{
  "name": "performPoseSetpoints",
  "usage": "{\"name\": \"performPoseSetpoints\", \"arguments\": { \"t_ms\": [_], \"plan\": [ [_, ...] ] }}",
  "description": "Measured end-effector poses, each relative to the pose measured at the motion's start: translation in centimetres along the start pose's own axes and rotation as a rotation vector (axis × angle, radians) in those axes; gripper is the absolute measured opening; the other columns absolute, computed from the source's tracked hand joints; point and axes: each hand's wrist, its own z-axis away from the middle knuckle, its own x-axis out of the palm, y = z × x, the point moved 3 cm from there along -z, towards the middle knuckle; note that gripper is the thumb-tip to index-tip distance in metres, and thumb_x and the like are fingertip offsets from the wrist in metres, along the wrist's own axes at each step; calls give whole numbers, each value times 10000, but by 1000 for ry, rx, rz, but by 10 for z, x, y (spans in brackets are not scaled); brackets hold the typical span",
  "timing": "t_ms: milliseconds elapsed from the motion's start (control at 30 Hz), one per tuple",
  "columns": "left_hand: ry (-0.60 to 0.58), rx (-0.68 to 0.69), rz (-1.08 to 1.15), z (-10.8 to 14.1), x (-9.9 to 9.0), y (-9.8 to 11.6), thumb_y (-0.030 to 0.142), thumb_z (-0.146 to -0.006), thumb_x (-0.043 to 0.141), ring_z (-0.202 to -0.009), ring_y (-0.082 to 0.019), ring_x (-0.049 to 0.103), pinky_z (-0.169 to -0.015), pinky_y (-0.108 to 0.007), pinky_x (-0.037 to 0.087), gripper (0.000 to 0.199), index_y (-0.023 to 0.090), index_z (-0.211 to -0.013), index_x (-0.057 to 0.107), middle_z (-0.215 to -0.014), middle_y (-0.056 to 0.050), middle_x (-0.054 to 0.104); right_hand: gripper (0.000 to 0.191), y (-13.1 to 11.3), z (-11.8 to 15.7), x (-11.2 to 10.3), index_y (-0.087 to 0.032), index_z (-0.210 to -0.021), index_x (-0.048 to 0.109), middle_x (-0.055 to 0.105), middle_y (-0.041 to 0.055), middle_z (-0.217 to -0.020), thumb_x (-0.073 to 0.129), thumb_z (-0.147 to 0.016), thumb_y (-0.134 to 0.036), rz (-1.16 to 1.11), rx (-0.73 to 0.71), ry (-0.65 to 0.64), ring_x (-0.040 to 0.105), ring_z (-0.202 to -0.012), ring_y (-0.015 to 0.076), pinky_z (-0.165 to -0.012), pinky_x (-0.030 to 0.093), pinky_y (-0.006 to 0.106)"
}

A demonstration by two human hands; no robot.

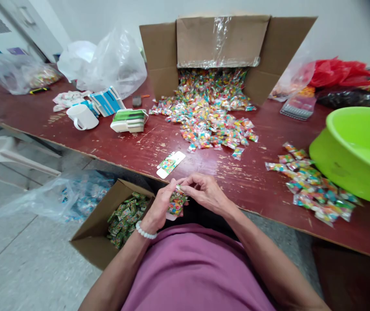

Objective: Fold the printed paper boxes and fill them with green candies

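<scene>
Close to my body, just off the table's front edge, my left hand (162,203) is closed around a small printed candy box (177,202). My right hand (204,190) pinches the top end of that same box with thumb and fingers; whether a flap or something else is between them is hidden. Another small box (171,164), flattened and with white flaps, lies on the table just beyond my hands. Past it spreads a pile of colourful wrapped candies (209,123), spilling from an open cardboard carton (223,41).
A carton (90,244) of small green printed boxes stands on the floor at my left. On the red table (123,149) are a white mug (82,117), stacked green-and-white cartons (129,121), loose candy packets (314,181) and a lime-green basin (333,160). A white stool (6,155) stands left.
</scene>
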Motion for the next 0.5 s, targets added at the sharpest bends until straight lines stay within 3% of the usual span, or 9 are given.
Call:
{"name": "performPoseSetpoints", "arguments": {
  "t_ms": [100, 167, 300, 400, 500],
  "plan": [
    [-13, -6, 40, -1, 0, -3, 696, -864, 537, -441, -134, 591, -399, -237, 485, 728, 159, -1353, 589, -691, -33, 685, 179, 1, 5, 6, -228, -856, 701, 743, 36, -1095, 571, -943, -315, -16, -68, -61, 681, -877, 183, -761, 541, 307],
    [-15, -6, 75, -1, 0, -4, 663, -874, 549, -420, -133, 582, -385, -237, 478, 666, 181, -1333, 581, -678, -11, 665, 135, 7, 8, 13, -243, -935, 704, 721, 44, -1112, 576, -942, -285, 44, -120, 5, 666, -973, 195, -851, 524, 329],
    [-54, -74, 149, 1, 1, -7, 480, -864, 659, -495, -157, 636, -455, -259, 526, 524, 269, -1323, 517, -715, 19, 656, 140, 22, 9, 13, -240, -995, 703, 712, 48, -993, 581, -939, -282, 148, -138, 75, 659, -919, 191, -855, 505, 339],
    [-88, -84, 170, 6, 0, -12, 385, -841, 723, -705, -166, 695, -650, -281, 575, 470, 260, -1255, 540, -885, -27, 701, 150, 29, 1, -34, -258, -975, 714, 718, 40, -1007, 583, -933, -316, 215, -110, 217, 655, -926, 199, -848, 499, 344],
    [-130, -114, 128, 11, -12, -21, 344, -800, 779, -818, -167, 679, -748, -269, 548, 372, 184, -1088, 605, -941, -67, 699, 185, 42, -10, -118, -226, -1026, 713, 699, 86, -1098, 593, -905, -297, 423, 36, 651, 628, -1017, 238, -902, 463, 370]
  ]
}}
